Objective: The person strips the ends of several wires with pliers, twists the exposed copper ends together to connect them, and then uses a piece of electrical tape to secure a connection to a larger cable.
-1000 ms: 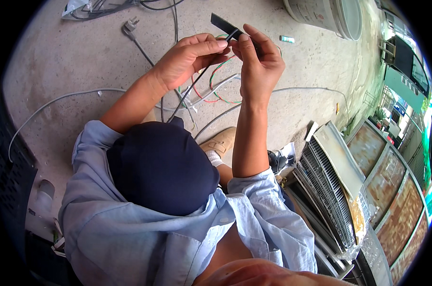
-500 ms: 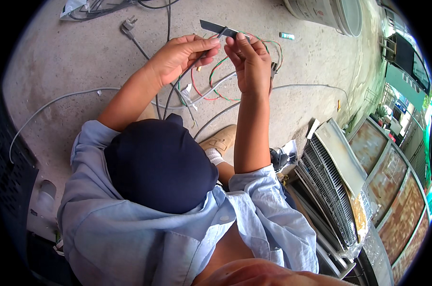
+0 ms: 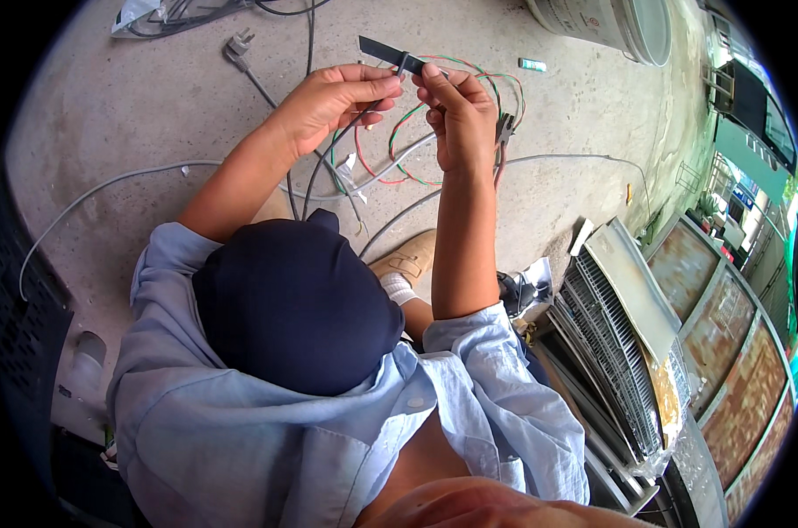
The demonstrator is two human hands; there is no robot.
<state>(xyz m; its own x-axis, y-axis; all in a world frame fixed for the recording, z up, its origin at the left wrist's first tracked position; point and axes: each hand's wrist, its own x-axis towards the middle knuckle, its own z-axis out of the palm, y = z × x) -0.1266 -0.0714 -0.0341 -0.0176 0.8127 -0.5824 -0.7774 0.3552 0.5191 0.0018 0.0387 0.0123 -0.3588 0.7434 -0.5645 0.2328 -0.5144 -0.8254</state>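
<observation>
My left hand (image 3: 336,104) pinches a thin black cable (image 3: 327,148) close to its end, between thumb and forefinger. Thumb and fingers of my right hand (image 3: 466,113) are closed on a flat black blade (image 3: 380,50) with a slanted tip, which points up and left. The cable's end lies across the blade, touching it, just left of my right thumb. Below both hands, loops of red and green wire (image 3: 393,141) and a grey cable (image 3: 381,177) lie on the floor. Pliers (image 3: 505,129) show beside my right wrist, partly hidden.
A plug (image 3: 238,46) on a dark cord lies to the left. At the far right stands a whitish bucket (image 3: 593,25), with a small green-and-white tube (image 3: 532,65) near it. Metal grilles (image 3: 606,326) lean at the right, beside rusty panels (image 3: 724,326).
The right hand and blade have shifted slightly left and down, with the cable's end now nearer my right thumb. More of the pliers shows. The left hand has hardly moved.
</observation>
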